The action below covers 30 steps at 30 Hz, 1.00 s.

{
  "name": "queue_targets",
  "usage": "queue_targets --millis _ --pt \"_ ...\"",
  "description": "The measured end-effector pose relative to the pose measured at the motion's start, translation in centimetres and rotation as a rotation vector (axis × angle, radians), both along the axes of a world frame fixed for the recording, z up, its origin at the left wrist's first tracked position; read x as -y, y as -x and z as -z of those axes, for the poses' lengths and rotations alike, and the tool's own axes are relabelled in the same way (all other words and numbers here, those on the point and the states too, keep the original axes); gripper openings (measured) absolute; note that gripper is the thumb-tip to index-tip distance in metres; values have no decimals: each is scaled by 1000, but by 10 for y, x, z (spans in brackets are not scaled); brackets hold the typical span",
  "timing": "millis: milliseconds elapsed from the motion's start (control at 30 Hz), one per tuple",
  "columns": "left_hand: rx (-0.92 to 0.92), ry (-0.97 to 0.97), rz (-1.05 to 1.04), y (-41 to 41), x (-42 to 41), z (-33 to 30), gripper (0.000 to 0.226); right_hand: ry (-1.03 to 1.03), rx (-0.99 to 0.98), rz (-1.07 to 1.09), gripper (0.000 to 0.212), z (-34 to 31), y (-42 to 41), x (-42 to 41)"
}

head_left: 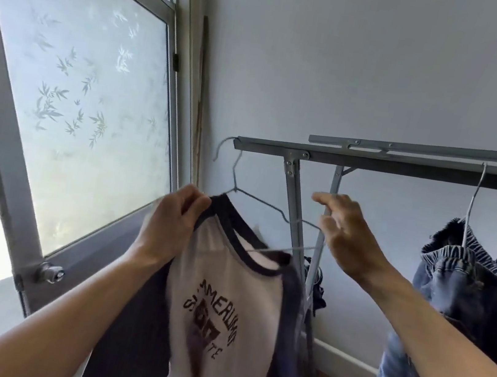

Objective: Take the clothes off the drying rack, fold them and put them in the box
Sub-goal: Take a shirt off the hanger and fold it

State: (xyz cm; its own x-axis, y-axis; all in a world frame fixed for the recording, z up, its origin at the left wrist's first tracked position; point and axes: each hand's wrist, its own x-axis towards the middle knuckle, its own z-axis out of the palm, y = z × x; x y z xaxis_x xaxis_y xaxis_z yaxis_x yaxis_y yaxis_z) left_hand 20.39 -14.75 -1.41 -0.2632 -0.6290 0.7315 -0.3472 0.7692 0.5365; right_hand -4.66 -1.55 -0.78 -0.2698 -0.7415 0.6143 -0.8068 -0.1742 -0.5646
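Home laundry corner, metal drying rack (404,169) with hung clothes, frosted window (71,91), plain wall (356,59)

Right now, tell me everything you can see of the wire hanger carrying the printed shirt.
The wire hanger is thin, grey metal. Its hook sits at the left end of the drying rack rail. It hangs tilted, its right shoulder bare, its lower bar inside the collar of the white, dark-sleeved shirt. The left hand pinches the collar beside it; the right hand touches its right tip, fingers loosely curled.
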Motion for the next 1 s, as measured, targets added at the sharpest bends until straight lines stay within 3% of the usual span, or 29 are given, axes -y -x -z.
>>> queue_targets --millis 100,200,367,467,567,667,767,1000 --pt "95 18 9 16 -3 9 22 -203 -151 -71 42 -9 -21 9" --pt "121 59 37 28 -11 13 19 -248 13 -268 37 -11 -38 15" --pt "144 51 117 33 -10 17 20 -187 119 -254 19 -8 -40 18" --pt "110 -12 158 32 3 19 27 -218 156 -127 23 -18 -33 13" --pt "-67 -161 110 28 19 20 31 -253 215 -21 21 -50 -10 -12" --pt "-178 -268 67 26 32 24 30 -231 138 227 23 -79 23 -35" --pt "-70 -246 123 35 30 26 30 -166 132 448 27 -83 42 -24" --pt "307 -50 63 51 16 3 24 -228 163 524 22 -74 26 38"
